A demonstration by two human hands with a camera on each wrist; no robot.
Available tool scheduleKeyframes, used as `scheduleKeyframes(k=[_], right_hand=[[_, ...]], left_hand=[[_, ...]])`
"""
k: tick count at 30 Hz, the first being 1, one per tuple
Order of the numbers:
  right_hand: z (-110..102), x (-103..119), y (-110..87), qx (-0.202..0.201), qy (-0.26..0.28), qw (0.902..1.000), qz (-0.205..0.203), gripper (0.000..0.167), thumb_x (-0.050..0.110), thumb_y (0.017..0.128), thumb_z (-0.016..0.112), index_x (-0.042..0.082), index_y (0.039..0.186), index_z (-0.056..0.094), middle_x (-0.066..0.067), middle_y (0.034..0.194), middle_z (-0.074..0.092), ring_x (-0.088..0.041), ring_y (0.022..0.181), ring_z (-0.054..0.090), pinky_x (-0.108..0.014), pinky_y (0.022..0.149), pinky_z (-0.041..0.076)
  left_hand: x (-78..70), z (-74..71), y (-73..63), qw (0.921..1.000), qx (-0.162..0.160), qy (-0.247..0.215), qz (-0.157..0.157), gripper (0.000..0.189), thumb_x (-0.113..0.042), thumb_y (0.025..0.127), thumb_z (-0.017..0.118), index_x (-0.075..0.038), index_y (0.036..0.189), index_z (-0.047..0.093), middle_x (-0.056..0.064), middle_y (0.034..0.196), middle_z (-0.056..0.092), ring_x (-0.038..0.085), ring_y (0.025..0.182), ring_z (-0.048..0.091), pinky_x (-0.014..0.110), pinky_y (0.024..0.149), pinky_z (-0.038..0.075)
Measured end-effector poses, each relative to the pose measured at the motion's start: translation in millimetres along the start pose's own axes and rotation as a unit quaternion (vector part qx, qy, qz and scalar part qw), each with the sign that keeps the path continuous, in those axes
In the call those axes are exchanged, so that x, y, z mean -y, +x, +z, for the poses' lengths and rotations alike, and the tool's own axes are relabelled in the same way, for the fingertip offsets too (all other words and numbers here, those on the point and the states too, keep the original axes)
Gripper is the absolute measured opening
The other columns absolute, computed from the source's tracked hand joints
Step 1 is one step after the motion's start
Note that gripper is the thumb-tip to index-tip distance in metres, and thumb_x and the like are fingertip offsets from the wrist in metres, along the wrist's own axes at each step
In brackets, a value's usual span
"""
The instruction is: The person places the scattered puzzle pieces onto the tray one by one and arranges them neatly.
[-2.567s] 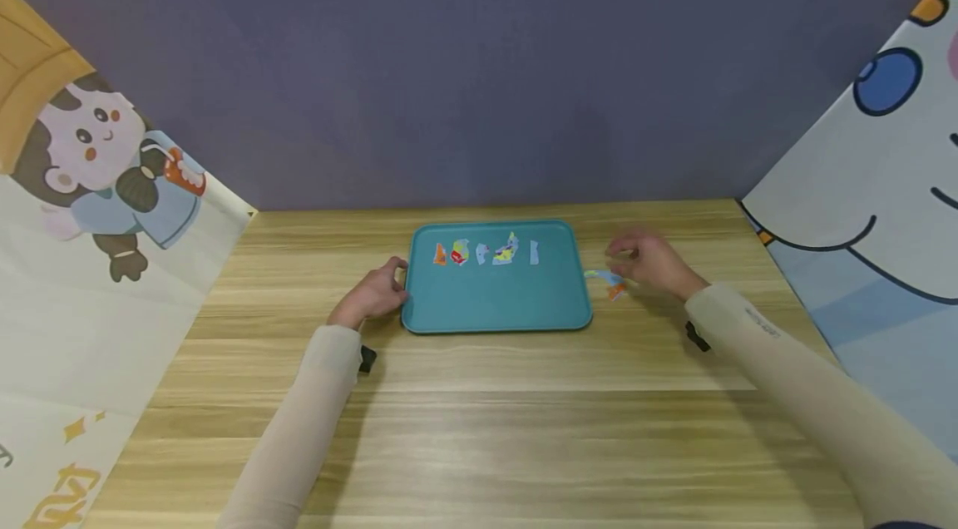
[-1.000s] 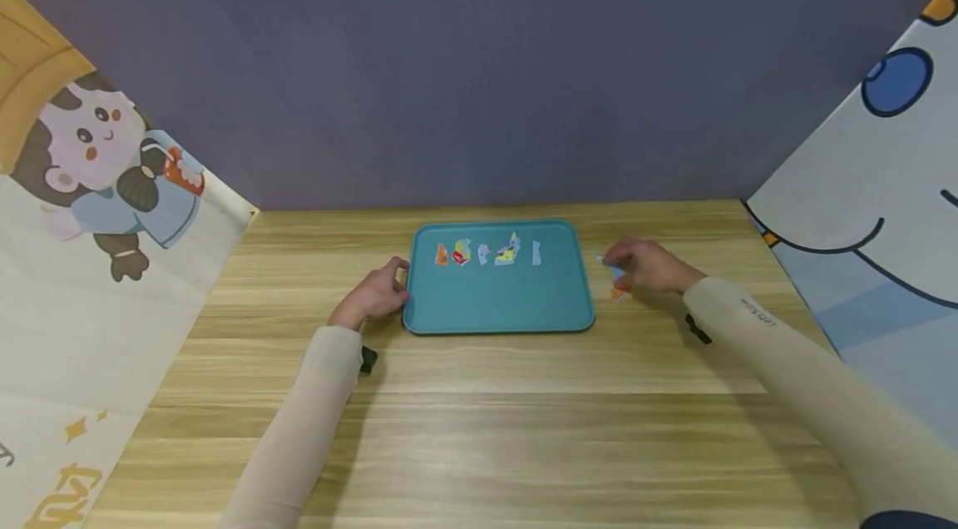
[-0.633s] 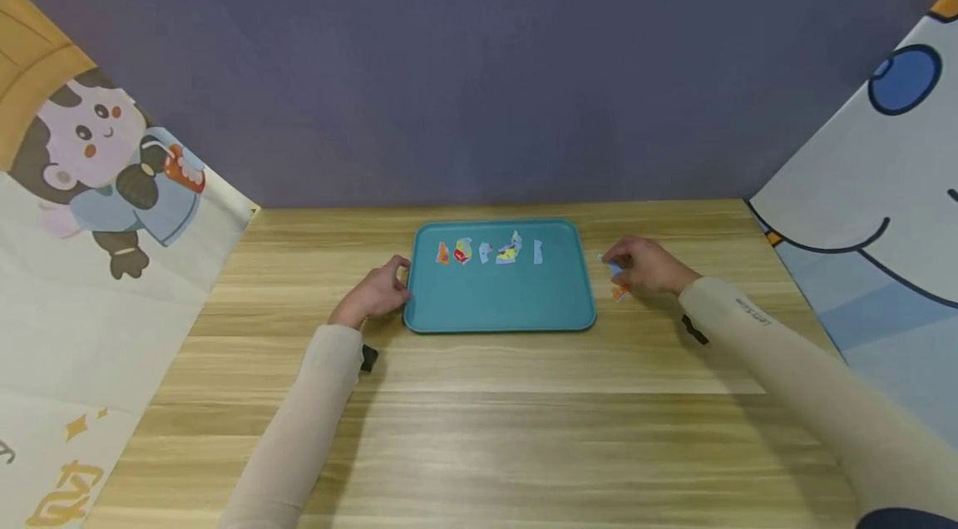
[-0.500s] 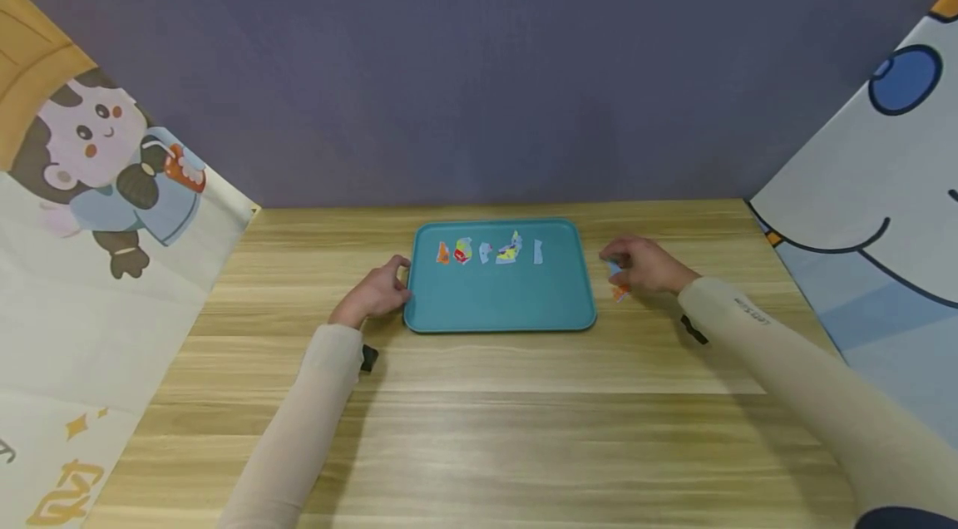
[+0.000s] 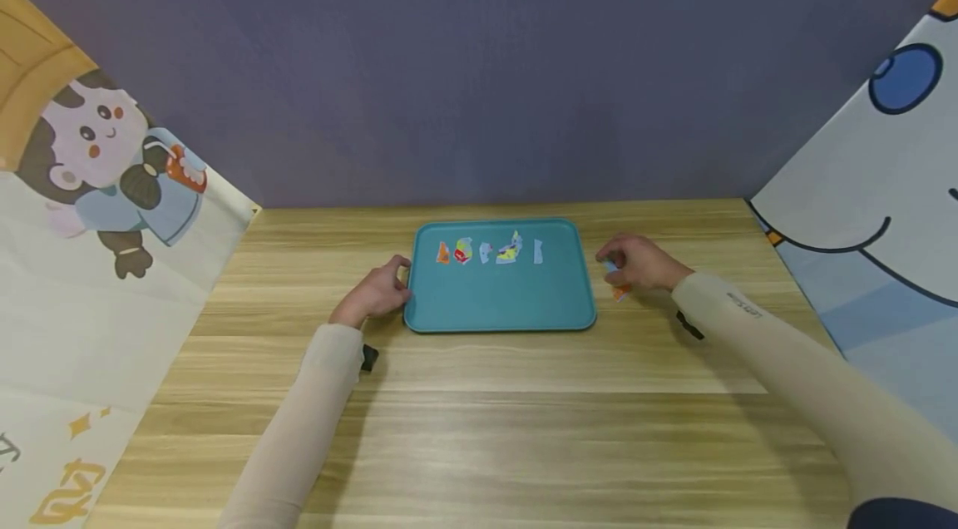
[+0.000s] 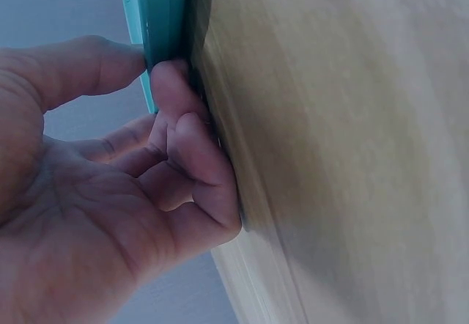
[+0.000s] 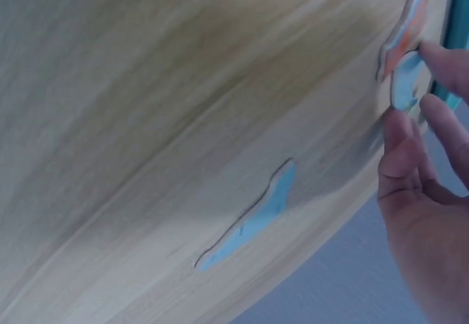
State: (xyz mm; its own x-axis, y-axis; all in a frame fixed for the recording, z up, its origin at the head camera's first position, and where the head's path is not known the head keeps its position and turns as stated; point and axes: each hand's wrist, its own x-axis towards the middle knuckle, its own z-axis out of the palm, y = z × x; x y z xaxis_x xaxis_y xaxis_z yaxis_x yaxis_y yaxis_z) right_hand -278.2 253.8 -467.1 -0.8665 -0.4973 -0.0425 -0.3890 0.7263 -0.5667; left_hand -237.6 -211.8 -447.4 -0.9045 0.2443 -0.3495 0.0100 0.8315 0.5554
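At the left edge of a teal tray (image 5: 497,304), my left hand (image 5: 374,294) grips the rim. The left wrist view shows its thumb on the rim (image 6: 167,16) and its fingers curled low against the side. Right of the tray, my right hand (image 5: 645,263) pinches a light blue jigsaw piece (image 7: 405,81) with thumb and fingertips. An orange piece (image 7: 404,34) lies right beside it, touching or nearly so. Another light blue piece (image 7: 253,221) lies flat on the table in the right wrist view; the hand and sleeve hide it in the head view.
Across the tray's far half lie several pieces in a row: orange (image 5: 443,253), red and yellow (image 5: 463,251), small pale blue (image 5: 485,253), yellow and purple (image 5: 510,249), and a narrow pale strip (image 5: 538,252). A dark panel (image 5: 479,71) stands behind the wooden table (image 5: 509,429).
My right hand has come down from above the pieces and closed on the light blue one, then shifted slightly toward the tray. The left hand keeps its place on the rim.
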Motion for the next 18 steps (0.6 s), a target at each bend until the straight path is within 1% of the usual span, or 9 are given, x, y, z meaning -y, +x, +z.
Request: scheduleKeyframes(k=[3,6,9,12,18], right_hand=[[0.6,0.4,1.1,-0.001,-0.001,0.9998,0.018,0.037,0.010,0.078,0.076,-0.001,0.111,0.065,-0.009,0.091,0.058,-0.020,0.078,0.052,-0.037,0.070,0.044],[-0.2,1.0,0.8,-0.006,0.002,0.9993,0.037,0.037,0.013,0.079,0.076,0.000,0.111,0.066,-0.010,0.095,0.059,-0.021,0.081,0.054,-0.038,0.072,0.045],[-2.7,1.9,0.2,-0.018,0.005,0.9987,0.047,0.037,0.014,0.079,0.076,0.000,0.111,0.066,-0.011,0.100,0.061,-0.022,0.084,0.056,-0.039,0.073,0.046],[-6.2,3.1,-0.3,-0.031,0.011,0.9983,0.048,0.036,0.014,0.080,0.076,-0.001,0.111,0.066,-0.014,0.103,0.061,-0.023,0.085,0.056,-0.039,0.072,0.047],[-12.5,10.9,1.8,-0.055,0.013,0.9979,0.032,0.037,0.013,0.081,0.075,-0.002,0.114,0.065,-0.014,0.105,0.059,-0.024,0.084,0.056,-0.040,0.070,0.047]], left_hand=[[-0.6,0.5,-0.2,1.0000,-0.002,-0.001,-0.001,0.056,-0.013,0.091,0.057,-0.006,0.140,0.031,0.016,0.106,0.061,0.024,0.089,0.058,0.037,0.074,0.046],[-1.0,1.1,-0.9,1.0000,-0.005,-0.001,0.001,0.056,-0.012,0.091,0.057,-0.006,0.139,0.032,0.016,0.104,0.061,0.024,0.088,0.058,0.037,0.074,0.046],[-0.7,1.3,-0.9,1.0000,-0.008,-0.001,0.003,0.056,-0.011,0.090,0.058,-0.006,0.139,0.032,0.016,0.103,0.062,0.025,0.088,0.058,0.038,0.074,0.047],[-0.1,1.3,-0.8,1.0000,-0.008,-0.001,0.003,0.056,-0.011,0.090,0.058,-0.006,0.139,0.032,0.016,0.104,0.062,0.025,0.089,0.058,0.038,0.074,0.047],[-1.2,0.9,-1.1,1.0000,-0.006,-0.001,0.001,0.056,-0.011,0.091,0.058,-0.006,0.140,0.032,0.016,0.105,0.061,0.025,0.089,0.058,0.038,0.074,0.047]])
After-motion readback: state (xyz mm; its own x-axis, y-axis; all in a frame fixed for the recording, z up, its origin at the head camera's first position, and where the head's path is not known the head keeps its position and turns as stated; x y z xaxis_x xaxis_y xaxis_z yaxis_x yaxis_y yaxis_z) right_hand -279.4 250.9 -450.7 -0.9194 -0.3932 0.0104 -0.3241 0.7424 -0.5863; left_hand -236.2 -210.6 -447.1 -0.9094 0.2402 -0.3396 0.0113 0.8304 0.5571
